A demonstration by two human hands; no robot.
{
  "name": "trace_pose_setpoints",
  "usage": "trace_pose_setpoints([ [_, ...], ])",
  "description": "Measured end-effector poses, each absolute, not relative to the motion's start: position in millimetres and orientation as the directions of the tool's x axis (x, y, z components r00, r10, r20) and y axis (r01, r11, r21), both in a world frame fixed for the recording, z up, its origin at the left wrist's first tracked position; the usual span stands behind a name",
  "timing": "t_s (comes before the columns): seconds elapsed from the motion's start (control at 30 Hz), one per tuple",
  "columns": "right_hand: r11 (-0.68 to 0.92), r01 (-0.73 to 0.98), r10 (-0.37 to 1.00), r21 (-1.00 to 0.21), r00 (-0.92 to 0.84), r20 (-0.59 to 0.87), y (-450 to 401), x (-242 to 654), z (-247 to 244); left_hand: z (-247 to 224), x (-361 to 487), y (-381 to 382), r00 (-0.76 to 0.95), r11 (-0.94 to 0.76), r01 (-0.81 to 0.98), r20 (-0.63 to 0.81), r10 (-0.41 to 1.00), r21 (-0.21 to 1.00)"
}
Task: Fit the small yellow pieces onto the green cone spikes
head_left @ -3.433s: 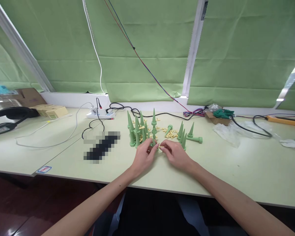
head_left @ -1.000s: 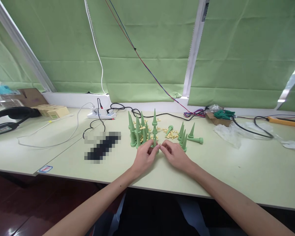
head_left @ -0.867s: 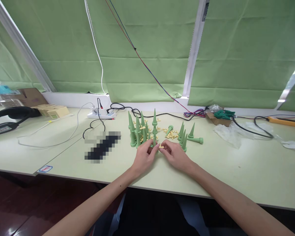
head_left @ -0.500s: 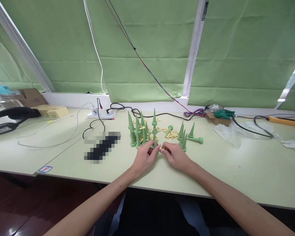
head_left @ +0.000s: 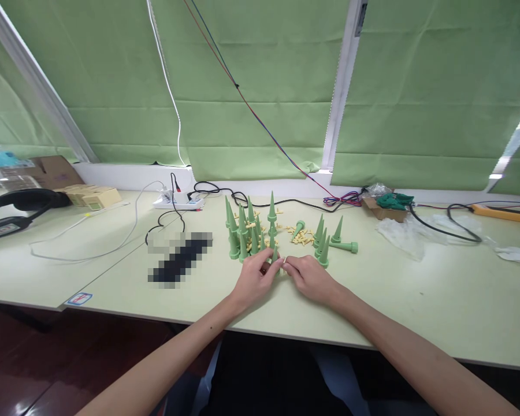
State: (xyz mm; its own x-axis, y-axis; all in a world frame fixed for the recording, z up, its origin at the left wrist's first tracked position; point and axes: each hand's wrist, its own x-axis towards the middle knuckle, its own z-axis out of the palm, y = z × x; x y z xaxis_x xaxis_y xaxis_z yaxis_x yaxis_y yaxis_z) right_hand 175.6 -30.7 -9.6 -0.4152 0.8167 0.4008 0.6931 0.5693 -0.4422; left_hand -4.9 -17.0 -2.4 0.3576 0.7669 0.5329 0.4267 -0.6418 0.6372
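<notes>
My left hand (head_left: 258, 274) is closed around a green plastic watering spike (head_left: 275, 253), point up, low over the front of the table. Beside it, my right hand (head_left: 308, 276) pinches a small yellow peg (head_left: 285, 261) against the spike's side; the fingers hide most of the peg. Behind my left hand stand several green spikes (head_left: 242, 225), some with yellow pegs sticking out sideways. A pile of loose yellow pegs (head_left: 303, 237) lies beyond my hands, with one spike (head_left: 299, 230) lying on it. To the right more spikes (head_left: 324, 254) stand upright, near one lying flat (head_left: 345, 247).
On the left are headphones (head_left: 21, 202), yellow boxes (head_left: 97, 198) and a white power strip (head_left: 182, 202). A blurred dark object (head_left: 179, 263) lies left of the spikes. A small cardboard box (head_left: 383, 212), plastic bags (head_left: 401, 237) and black cables (head_left: 455, 231) are at right.
My right hand has shifted slightly left, bringing the yellow peg closer to the spike. The spike in my left hand has tilted or turned a little.
</notes>
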Motion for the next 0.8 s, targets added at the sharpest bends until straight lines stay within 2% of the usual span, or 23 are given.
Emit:
trace_pose_setpoints([
  [0.13, 0.554, 0.688, 0.828, -0.468, -0.401, 0.391, -31, 174, -9, -3, -5, -17, 0.349, -0.636, 0.433, 0.532, 0.771, 0.639],
  [0.4, 0.539, 0.596, 0.842, -0.595, -0.371, 0.391, -37, 169, 3, -3, -4, -17, 0.281, -0.624, 0.432, 0.56, 0.779, 0.651],
  [0.6, 0.511, 0.546, 0.859, -0.664, -0.356, 0.368, -35, 171, 2, -2, -5, -18, 0.331, -0.661, 0.41, 0.574, 0.749, 0.628],
  [0.8, 0.423, 0.435, 0.895, -0.795, -0.339, 0.29, -31, 171, 2, -1, -4, -19, 0.372, -0.7, 0.418, 0.594, 0.713, 0.579],
])
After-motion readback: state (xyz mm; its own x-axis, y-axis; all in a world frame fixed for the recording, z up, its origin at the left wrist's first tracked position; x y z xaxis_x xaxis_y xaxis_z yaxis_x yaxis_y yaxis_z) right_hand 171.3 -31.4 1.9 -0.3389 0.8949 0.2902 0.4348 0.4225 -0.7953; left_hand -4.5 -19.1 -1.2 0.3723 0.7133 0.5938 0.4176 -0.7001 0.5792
